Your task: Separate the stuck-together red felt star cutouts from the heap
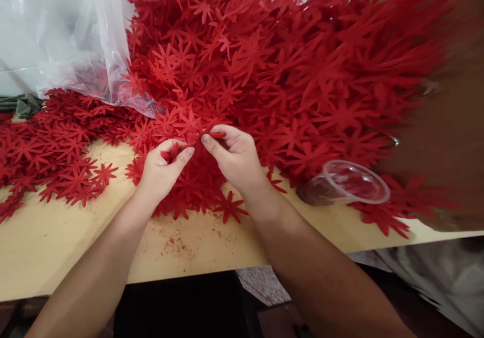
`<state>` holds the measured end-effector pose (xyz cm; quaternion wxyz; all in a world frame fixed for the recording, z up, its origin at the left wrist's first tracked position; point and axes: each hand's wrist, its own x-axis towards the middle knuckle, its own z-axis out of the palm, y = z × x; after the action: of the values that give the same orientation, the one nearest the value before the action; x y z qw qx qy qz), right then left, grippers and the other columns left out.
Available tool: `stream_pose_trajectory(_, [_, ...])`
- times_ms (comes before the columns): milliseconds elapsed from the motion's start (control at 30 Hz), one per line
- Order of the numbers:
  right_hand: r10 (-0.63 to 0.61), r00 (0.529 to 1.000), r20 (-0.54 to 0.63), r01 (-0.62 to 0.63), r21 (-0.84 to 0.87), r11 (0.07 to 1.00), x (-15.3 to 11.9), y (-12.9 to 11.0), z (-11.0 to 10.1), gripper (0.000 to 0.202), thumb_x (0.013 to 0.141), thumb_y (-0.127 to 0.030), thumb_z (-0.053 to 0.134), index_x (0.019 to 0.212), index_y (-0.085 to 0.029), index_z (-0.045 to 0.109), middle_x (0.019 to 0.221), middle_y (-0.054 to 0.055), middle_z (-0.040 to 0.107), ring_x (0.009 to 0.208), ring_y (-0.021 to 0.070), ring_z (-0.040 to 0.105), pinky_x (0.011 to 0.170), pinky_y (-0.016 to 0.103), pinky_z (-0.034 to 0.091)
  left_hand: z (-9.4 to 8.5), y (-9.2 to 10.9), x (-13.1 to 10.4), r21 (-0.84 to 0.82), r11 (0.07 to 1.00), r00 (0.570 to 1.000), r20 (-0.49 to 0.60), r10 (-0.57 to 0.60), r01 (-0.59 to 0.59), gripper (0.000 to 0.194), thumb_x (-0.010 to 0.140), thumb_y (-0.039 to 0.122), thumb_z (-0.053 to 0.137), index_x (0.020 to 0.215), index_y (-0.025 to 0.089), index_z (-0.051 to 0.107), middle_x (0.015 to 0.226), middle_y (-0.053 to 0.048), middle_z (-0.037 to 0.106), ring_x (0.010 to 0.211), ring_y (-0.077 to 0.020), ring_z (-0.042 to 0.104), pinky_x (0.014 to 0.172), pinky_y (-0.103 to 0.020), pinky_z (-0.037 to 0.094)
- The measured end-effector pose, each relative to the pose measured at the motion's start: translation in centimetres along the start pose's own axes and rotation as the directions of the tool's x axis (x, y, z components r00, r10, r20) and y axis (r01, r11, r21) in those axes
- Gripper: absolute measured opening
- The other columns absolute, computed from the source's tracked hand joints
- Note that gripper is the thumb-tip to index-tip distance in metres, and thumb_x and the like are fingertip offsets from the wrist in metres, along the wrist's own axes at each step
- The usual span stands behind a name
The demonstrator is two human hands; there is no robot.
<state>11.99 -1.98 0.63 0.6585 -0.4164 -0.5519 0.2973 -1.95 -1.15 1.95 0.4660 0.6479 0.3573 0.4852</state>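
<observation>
Petals [217,135] sit pinched between thumb and fingers of our right hand [238,159], while our left hand [161,169] curls around more red petals [174,151] just beside it. Fingers hide whether we grip one piece or two. We seem to be mid-step, working the petals between fingertips; the next move likely calls for a light, even pinch. Beyond our hands rises a red heap [302,75]; a clear cup [355,181] sits right of our right hand.
</observation>
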Motion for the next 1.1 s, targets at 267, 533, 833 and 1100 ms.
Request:
stream_pose_trajectory(267, [0.095, 0.995, -0.018, -0.096, -0.039, 0.995, -0.3, -0.7, 0.3, 0.047, 0.072, -0.059, 0.059, 0.055, -0.018, 0.044, 0.048, -0.006, 0.042, 0.046, 0.0049, 0.038, 0.044, 0.021, 0.032, 0.0, 0.3, -0.1, -0.138, 0.99, 0.999, -0.036, -0.034, 0.029, 0.03, 0.063, 0.044, 0.074, 0.076, 0.018, 0.065, 0.066, 0.003, 0.057, 0.061, -0.0068, 0.05, 0.061, -0.021, 0.042])
stream_pose_trajectory(533, [0.042, 0.989, 0.142, -0.041, -0.007, 0.999, -0.8, -0.8, 1.1, 0.046, 0.076, -0.062, 0.052, 0.058, -0.019, 0.046, 0.054, -0.004, 0.042, 0.05, 0.0062, 0.038, 0.048, 0.022, 0.037, 0.2, 0.1, 0.1, -0.236, 0.971, 0.992, -0.108, -0.064, 0.037, 0.024, 0.06, 0.035, 0.078, 0.071, 0.017, 0.065, 0.062, 0.005, 0.058, 0.057, -0.0043, 0.049, 0.06, -0.018, 0.043])
stream_pose_trajectory(833, [0.023, 0.968, 0.25, -0.041, 0.065, 0.997, -0.3, -0.5, 0.4, 0.036, 0.07, -0.056, 0.064, 0.073, -0.021, 0.056, 0.07, -0.001, 0.058, 0.068, 0.0113, 0.054, 0.073, 0.029, 0.05, -0.5, 0.2, 0.7, -0.396, 0.913, 0.959, -0.211, -0.191, 0.095, 0.039, 0.061, 0.034, 0.077, 0.054, 0.017, 0.043, 0.039, 0.011, 0.034, 0.035, -0.0007, 0.025, 0.035, -0.016, 0.018])
stream_pose_trajectory(1100, [0.088, 0.996, 0.032, -0.085, -0.074, 0.994, 0.1, -1.0, -0.2, 0.057, 0.069, -0.068, 0.054, 0.051, -0.02, 0.028, 0.05, -0.007, 0.022, 0.047, 0.004, 0.023, 0.045, 0.023, 0.022, -0.6, 0.4, 0.8, -0.427, 0.896, 0.96, -0.177, -0.216, 0.122, 0.044, 0.061, 0.034, 0.077, 0.052, 0.017, 0.037, 0.039, 0.012, 0.032, 0.033, 0.0005, 0.024, 0.034, -0.015, 0.02])
